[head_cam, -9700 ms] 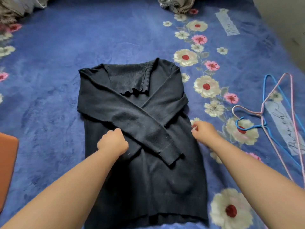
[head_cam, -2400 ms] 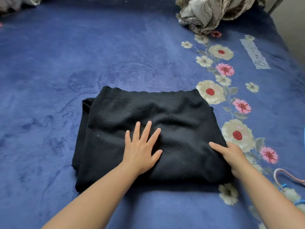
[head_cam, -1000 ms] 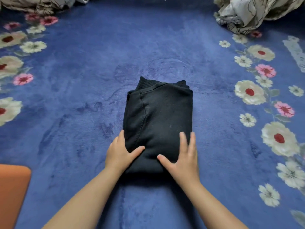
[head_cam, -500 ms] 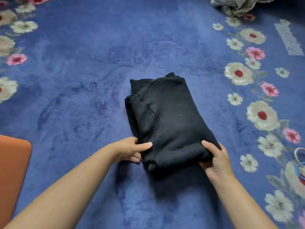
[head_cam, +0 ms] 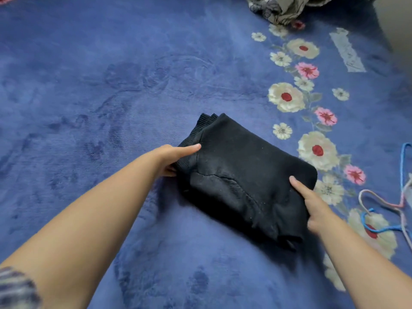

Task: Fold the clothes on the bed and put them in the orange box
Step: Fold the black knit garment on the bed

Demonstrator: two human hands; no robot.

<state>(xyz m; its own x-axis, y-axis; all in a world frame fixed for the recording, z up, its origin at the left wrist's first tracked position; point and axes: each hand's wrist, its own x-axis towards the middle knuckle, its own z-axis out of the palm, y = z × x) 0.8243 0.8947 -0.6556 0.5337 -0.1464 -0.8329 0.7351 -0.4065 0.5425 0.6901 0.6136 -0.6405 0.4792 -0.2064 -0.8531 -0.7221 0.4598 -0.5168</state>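
Nearest the camera, at seven o'clock in the view, a scrap of striped sleeve [head_cam: 15, 288] shows on the left arm, and both bare forearms reach forward over a plush blue bedspread [head_cam: 93, 90] that fills almost the whole frame. Its pile is brushed into darker and lighter patches, and a band of cream and pink flowers [head_cam: 286, 97] runs along its right side from five o'clock up to one o'clock. Just right of centre lies the task's garment, a black sweater [head_cam: 243, 172] folded into a thick bundle set slantwise, its ribbed edge pointing to eleven o'clock. The left hand [head_cam: 172, 156] grasps the bundle's left edge, thumb laid on top and fingers tucked beneath. The right hand [head_cam: 312, 204] grasps the near right corner the same way, thumb on top of the cloth and the other fingers hidden under it. Whether the bundle is off the bedspread cannot be told. At three to four o'clock, well apart from the sweater, blue and pink wire hangers [head_cam: 399, 204] lie on the flowers, partly cut off by the frame edge. Farther off, at one o'clock, a crumpled patterned cloth [head_cam: 281, 7] sits at the far end, and a pale wall [head_cam: 396, 21] shows in the top right corner.
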